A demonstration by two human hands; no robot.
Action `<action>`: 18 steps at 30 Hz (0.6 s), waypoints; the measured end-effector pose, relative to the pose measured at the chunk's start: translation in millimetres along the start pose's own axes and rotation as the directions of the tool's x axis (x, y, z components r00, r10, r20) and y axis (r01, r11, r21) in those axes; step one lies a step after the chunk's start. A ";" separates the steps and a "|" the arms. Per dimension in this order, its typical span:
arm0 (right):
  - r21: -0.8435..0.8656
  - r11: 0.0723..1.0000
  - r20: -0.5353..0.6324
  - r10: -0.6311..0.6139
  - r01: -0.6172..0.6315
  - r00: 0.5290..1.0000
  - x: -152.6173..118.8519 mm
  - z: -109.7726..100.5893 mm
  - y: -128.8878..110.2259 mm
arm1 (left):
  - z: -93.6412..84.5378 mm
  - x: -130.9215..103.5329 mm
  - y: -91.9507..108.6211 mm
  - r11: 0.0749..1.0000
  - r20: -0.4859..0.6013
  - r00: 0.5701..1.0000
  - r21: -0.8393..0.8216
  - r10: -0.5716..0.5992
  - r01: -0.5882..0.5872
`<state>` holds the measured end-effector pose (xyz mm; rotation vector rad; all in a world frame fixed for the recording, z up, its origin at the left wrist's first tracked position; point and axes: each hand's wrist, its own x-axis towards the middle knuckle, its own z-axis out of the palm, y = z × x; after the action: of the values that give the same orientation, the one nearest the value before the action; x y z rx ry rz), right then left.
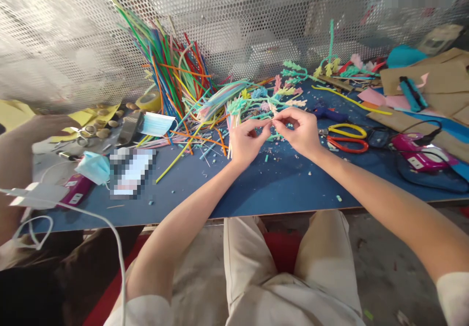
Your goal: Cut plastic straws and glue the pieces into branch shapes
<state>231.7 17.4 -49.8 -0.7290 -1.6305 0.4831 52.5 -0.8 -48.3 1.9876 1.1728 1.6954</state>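
My left hand and my right hand meet fingertip to fingertip above the blue table. Both are pinched on a thin piece of pale pipe cleaner, whose fluffy cream end rises between them. Just behind my fingers lie pastel pipe-cleaner sprigs in mint, yellow, pink and blue. Pale stems of a bundle hang beside my left hand. Scissors with yellow and red handles rest to the right of my right hand.
Tall coloured pipe cleaners stand against the perforated metal panel. A phone, masks, and a magenta power strip with cables lie around. Another person's arm reaches in at left.
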 end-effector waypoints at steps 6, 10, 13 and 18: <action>-0.010 0.999 0.000 -0.044 0.044 0.999 -0.2 -1.9 1.0 | -0.4 0.3 0.0 0.996 0.013 0.997 0.040 0.075 -0.075; -0.057 0.998 -0.007 -0.037 0.037 0.999 0.2 -1.4 -2.0 | -0.2 0.0 -0.8 0.996 0.018 0.997 0.049 0.074 -0.075; -0.055 0.997 -0.009 -0.057 0.057 0.998 0.7 -1.2 -2.9 | -0.2 0.3 -1.1 0.997 0.017 0.998 0.053 0.061 -0.062; -0.069 0.995 0.002 -0.065 0.065 0.998 0.5 -2.1 -0.2 | -0.2 0.4 -2.5 0.998 0.019 0.999 0.045 0.044 -0.045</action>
<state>233.7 17.4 -48.9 -0.7250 -1.6725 0.3813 51.3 0.9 -49.6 2.0658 1.1796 1.6830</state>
